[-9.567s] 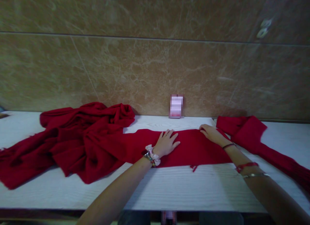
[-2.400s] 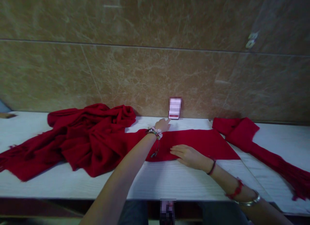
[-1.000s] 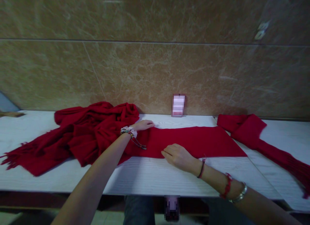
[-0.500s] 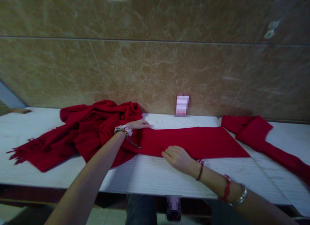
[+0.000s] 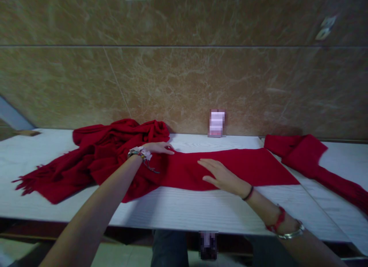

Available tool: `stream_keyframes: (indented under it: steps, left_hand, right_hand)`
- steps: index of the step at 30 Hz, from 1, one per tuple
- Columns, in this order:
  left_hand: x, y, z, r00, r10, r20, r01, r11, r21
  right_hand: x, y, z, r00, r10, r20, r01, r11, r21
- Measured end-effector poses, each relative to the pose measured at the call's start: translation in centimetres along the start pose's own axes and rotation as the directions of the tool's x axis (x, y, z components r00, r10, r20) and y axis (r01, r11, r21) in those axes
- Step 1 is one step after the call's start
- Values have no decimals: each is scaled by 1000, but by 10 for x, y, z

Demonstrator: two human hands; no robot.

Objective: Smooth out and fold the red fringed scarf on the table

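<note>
A long red scarf [image 5: 258, 168] lies across the white table [image 5: 186, 209]. Its right part is spread flat and smooth; its left part is a bunched heap [image 5: 100, 155] with a fringe at the far left. My left hand [image 5: 159, 147] rests on the scarf's far edge where the flat part meets the heap, fingers extended. My right hand [image 5: 221, 175] lies flat on the smooth part, fingers stretched out and pointing left.
A second red scarf [image 5: 304, 155] lies at the right, trailing toward the table's near right edge. A small blurred card [image 5: 216, 123] stands against the brown marble wall [image 5: 184, 75]. The table's front edge runs just below my arms.
My right hand moved from the scarf's near edge, fingers curled, up onto the flat cloth and opened flat. My left hand slid left along the far edge toward the heap.
</note>
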State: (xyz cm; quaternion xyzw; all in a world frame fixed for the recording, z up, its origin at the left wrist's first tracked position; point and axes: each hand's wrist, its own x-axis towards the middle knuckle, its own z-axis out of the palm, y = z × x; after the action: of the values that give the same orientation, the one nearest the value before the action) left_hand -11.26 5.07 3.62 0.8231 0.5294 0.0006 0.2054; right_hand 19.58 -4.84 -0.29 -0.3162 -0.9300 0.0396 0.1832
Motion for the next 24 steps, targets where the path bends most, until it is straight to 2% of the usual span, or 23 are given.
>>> stream_keyframes:
  steps: [2,4,7,8,10,13,15,17,19,21,24]
  left_hand:
    - [-1,2,1,997,-41,69,40,999,15]
    - [-3,5,0,991,-66,115,66,998,2]
    - [-6,9,0,991,-46,122,50,998,-30]
    - [-7,11,1,995,-42,91,43,999,-18]
    - [-10,14,8,997,-51,-51,55,996,71]
    - [-19,22,30,940,-3,-342,89,968,236]
    - [-28,31,49,907,90,-411,40,954,297]
    - [-39,39,68,928,126,-352,-8,948,319]
    - [-47,44,82,959,98,-265,-8,947,321]
    - [-51,44,88,972,62,-227,16,945,328]
    - [-51,39,88,980,40,-196,31,937,348]
  right_hand:
    - [-4,19,-2,984,175,22,-172,980,-104]
    - [-9,37,0,940,328,89,-307,932,-193]
    - [-15,54,3,871,450,196,-404,884,-236]
    - [-16,57,4,858,468,210,-419,876,-239]
    - [-16,60,4,846,487,217,-434,866,-249]
    - [-16,63,3,837,499,224,-439,858,-267]
    - [-18,65,1,836,505,217,-444,853,-276]
    - [-22,68,-1,837,512,194,-452,846,-283]
    - [-26,70,-2,839,517,172,-459,841,-288]
    - [-29,69,-3,840,518,163,-462,839,-288]
    - [-30,67,-3,844,516,144,-463,837,-291]
